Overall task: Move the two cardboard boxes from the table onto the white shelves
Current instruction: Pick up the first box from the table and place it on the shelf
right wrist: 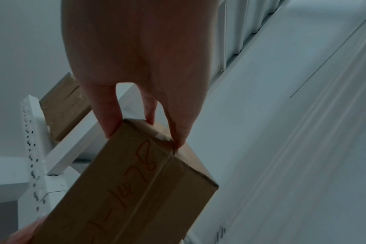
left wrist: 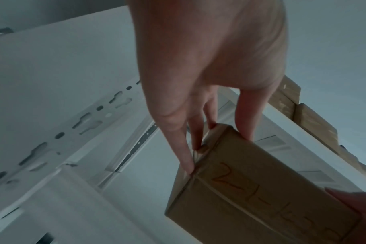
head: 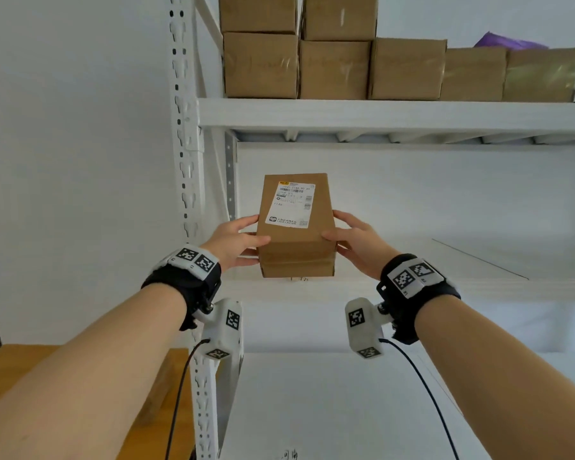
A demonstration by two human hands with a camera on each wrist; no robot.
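A brown cardboard box (head: 296, 234) with a white shipping label on top is held between both hands at the front left of the middle white shelf (head: 462, 287). My left hand (head: 239, 239) grips its left side, thumb on top. On the right side my right hand (head: 349, 239) grips it the same way. The wrist views show the box (left wrist: 261, 189) (right wrist: 136, 181) with orange handwriting on its near face, and straight fingers of the left hand (left wrist: 209, 66) and right hand (right wrist: 136, 57) along its sides. Whether it touches the shelf board I cannot tell. No second box on the table shows.
The upper shelf (head: 379, 116) carries several cardboard boxes (head: 332, 69) and a purple package (head: 512, 44). The perforated white upright (head: 186, 161) stands just left of the held box. A wooden table (head: 14, 376) lies at the lower left, and a lower white shelf (head: 312, 410) below.
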